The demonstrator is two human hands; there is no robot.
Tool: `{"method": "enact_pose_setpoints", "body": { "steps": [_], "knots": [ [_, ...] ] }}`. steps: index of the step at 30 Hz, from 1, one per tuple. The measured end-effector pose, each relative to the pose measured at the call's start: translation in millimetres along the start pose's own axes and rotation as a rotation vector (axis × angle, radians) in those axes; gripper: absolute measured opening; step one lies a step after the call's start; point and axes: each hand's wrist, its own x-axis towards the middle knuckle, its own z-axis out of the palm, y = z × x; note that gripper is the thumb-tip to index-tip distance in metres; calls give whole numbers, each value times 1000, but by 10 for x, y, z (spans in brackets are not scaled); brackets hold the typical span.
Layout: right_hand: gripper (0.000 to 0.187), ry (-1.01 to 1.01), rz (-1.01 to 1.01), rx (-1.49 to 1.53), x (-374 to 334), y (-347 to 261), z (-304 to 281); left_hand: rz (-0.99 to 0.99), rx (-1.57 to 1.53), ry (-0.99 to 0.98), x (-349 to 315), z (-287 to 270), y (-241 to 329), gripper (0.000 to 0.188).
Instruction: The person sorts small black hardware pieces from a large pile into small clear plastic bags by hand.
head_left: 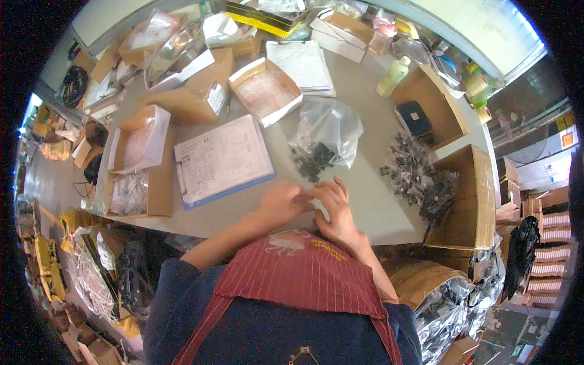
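Near the front edge of the table, my left hand and my right hand meet at the fingertips. The left fingers are closed in a pinch. My right hand is curled toward them, with some of its fingers raised. Whatever lies between the fingertips is too small or hidden to name. Just beyond the hands is a loose pile of small black parts. A clear plastic bag lies open behind and partly over that pile.
Left lies a blue clipboard with papers; beside it, boxes of clear bags. A white-edged tray and more papers lie farther back. Right are bagged black parts, open cartons and a bottle.
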Motion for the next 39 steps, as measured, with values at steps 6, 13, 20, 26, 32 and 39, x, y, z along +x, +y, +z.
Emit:
{"method": "enact_pose_setpoints", "body": {
  "steps": [6, 13, 20, 26, 32, 39],
  "knots": [
    [45, -90, 19, -108, -104, 114, 73, 37, -21, -106, -2, -70, 65, 27],
    [49, -217, 123, -22, -175, 87, 109, 166, 138, 92, -111, 78, -62, 35],
    [55, -350, 3, 34, -281, 284, 318, 289, 259, -41, -107, 365, -444, 26],
    [50, -265, -37, -85, -175, 379, 466, 280, 135, 54, -55, 242, -257, 20],
    [38, 41, 393, 223, 32, 910, 420, -140, -151, 56, -63, 513, -620, 30],
    [53, 3, 292, -267, 15, 1213, 690, 82, -26, 180, -118, 645, -713, 32]
  ]
}}
